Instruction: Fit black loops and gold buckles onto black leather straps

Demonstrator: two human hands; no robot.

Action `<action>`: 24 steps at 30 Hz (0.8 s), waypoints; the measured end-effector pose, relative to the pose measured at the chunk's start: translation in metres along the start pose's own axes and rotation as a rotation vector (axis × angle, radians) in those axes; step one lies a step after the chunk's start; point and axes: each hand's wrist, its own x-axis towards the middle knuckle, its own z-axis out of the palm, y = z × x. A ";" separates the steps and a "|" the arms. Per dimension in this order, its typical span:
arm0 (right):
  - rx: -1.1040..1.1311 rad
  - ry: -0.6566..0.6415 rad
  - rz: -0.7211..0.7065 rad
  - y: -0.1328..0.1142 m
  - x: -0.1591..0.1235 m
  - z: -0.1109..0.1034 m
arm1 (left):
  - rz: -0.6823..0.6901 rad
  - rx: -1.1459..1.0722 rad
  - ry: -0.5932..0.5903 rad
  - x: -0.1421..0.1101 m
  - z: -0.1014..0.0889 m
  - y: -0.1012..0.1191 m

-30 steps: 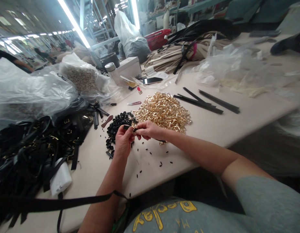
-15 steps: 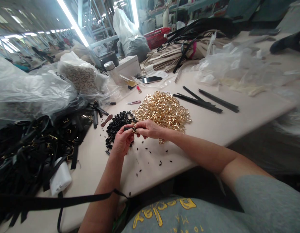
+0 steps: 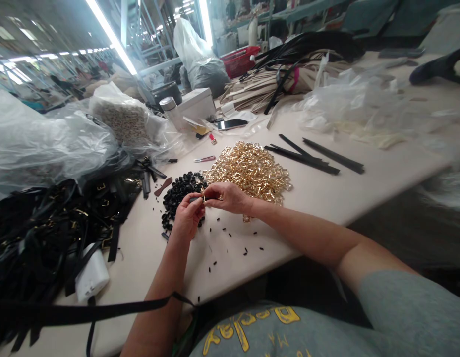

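Observation:
My left hand (image 3: 188,214) is closed in a pinch on a short black strap (image 3: 194,200), just in front of the pile of black loops (image 3: 181,191). A small gold buckle (image 3: 203,199) sits on the strap between my two hands, partly covered by fingers. My right hand (image 3: 230,198) is closed too, its thumb and fingers on the strap at the buckle's right side. A dark end of the strap shows between those fingers. Behind my right hand spreads a large heap of gold buckles (image 3: 252,166).
Black straps with buckles (image 3: 99,208) lie heaped at the left, beside a white adapter (image 3: 92,272). Long black strips (image 3: 334,155) lie right of the gold heap. Plastic bags (image 3: 364,106), a phone (image 3: 232,124) and a bottle (image 3: 169,110) stand or lie farther back.
My right fingers have shifted slightly at the buckle, and a dark strap end now shows between them. My left hand has stayed nearly in place.

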 end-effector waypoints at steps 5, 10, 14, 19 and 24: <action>-0.166 -0.110 -0.039 0.002 0.001 -0.004 | -0.022 -0.009 -0.003 -0.001 -0.001 0.001; -0.324 -0.199 -0.118 0.002 0.002 -0.009 | -0.032 -0.005 -0.018 0.000 -0.002 -0.001; -0.461 -0.210 -0.142 0.000 0.002 -0.009 | -0.029 0.018 -0.016 0.000 -0.003 -0.003; -0.579 -0.203 -0.103 -0.007 0.000 -0.009 | 0.028 0.092 -0.015 0.000 -0.003 -0.007; -0.662 -0.220 -0.076 -0.012 -0.001 -0.008 | 0.079 0.148 -0.029 0.001 -0.005 -0.010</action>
